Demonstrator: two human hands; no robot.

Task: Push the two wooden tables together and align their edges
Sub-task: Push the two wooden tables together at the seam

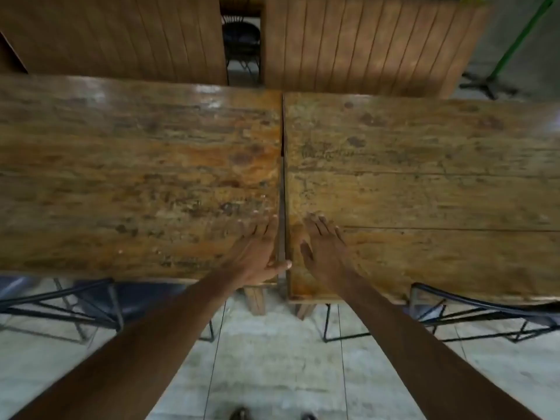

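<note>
Two worn wooden tables stand side by side, the left table (136, 177) and the right table (424, 183), with only a thin dark seam between them. The right table's near and far edges sit slightly further toward me than the left one's. My left hand (257, 256) lies flat on the left table's near right corner, its thumb reaching across the seam. My right hand (324, 247) lies flat on the right table's near left corner, fingers spread. Neither hand holds anything.
Black wire-frame chairs sit tucked under each table, one chair (91, 307) on the left and another chair (485, 313) on the right. Two wooden slatted benches or panels (363, 47) stand beyond the tables. A green pole (521, 37) rises at the far right. The floor is pale tile.
</note>
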